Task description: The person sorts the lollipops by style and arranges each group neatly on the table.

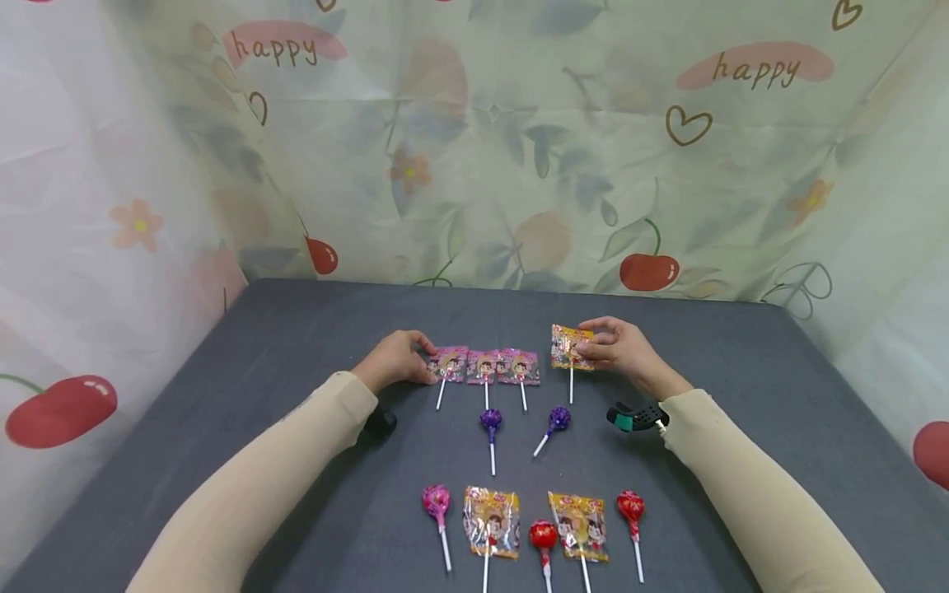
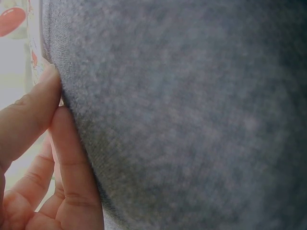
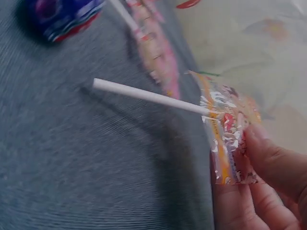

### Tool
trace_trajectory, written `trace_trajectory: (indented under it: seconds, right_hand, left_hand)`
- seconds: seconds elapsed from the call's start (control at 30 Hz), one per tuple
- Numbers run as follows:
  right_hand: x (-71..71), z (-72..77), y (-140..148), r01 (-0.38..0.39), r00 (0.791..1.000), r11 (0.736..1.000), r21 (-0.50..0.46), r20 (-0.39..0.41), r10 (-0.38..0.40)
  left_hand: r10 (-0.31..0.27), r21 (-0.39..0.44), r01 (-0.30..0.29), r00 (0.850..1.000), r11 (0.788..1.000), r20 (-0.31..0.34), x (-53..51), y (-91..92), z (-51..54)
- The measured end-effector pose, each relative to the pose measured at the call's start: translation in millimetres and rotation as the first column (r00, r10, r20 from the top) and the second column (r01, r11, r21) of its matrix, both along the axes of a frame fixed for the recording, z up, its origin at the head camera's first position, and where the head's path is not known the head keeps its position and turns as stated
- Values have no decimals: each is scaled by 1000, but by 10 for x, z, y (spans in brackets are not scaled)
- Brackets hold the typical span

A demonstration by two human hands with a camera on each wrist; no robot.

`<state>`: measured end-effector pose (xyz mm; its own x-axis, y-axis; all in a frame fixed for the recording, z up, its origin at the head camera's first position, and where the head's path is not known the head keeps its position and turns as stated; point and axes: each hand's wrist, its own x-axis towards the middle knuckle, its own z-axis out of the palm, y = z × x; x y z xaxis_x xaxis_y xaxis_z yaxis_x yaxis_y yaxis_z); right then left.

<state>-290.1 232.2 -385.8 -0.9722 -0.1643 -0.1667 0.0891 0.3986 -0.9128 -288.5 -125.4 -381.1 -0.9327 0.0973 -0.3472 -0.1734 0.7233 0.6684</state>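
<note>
My right hand pinches a flat lollipop in a yellow printed wrapper, its white stick pointing down toward the table. In the right wrist view, the thumb presses on the yellow-wrapped lollipop, lifted off the cloth. My left hand is at the left edge of a pink-wrapped lollipop, index finger and thumb touching its side. Right of that one lie two more pink-wrapped lollipops, one in the middle and one at the right. The left wrist view shows fingers against grey cloth, with no lollipop visible.
Two purple ball lollipops lie below the pink row. Nearer the front are a pink ball lollipop, two red ones and two yellow-wrapped ones. Grey cloth covers the table; printed curtains stand behind.
</note>
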Motion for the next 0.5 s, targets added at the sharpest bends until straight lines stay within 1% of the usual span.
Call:
trace_trajectory:
  seconds: [0.13, 0.23, 0.4, 0.5]
  right_hand:
    - [-34, -77, -45, 0, 999, 1000, 22, 52, -1]
    - [-45, -122, -70, -5, 997, 999, 37, 72, 2]
    - [-30, -133, -107, -30, 997, 995, 97, 67, 24]
    - [-26, -124, -126, -31, 998, 991, 130, 62, 23]
  left_hand:
    - [5, -4, -5, 1000, 1000, 4, -11, 4, 0]
    - [9, -2, -9, 1000, 1000, 8, -20, 2, -8]
    - [14, -3, -13, 1000, 1000, 10, -35, 2, -18]
    - [12, -2, -12, 1000, 1000, 7, -36, 4, -23]
